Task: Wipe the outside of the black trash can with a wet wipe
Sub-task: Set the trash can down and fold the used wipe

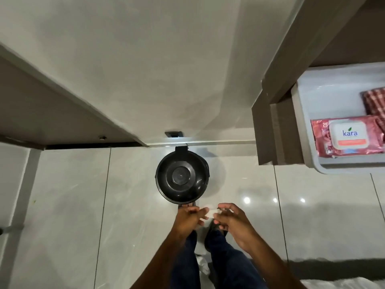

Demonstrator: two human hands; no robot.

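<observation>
A round black trash can (182,177) with a closed lid stands on the tiled floor against the wall, seen from straight above. Its foot pedal (186,205) pokes out on the near side. Just below the can, my left hand (188,217) and my right hand (231,221) hold a small white wet wipe (209,212) between them, fingers pinching its two ends. The wipe hangs above my feet, a short way from the can's near edge and apart from it.
A white tray (308,130) on a shelf at the right holds a pink Kara wet wipe pack (346,138) and a checked cloth (375,101). A brown cabinet edge (268,130) juts out right of the can. A ledge (73,130) overhangs the left.
</observation>
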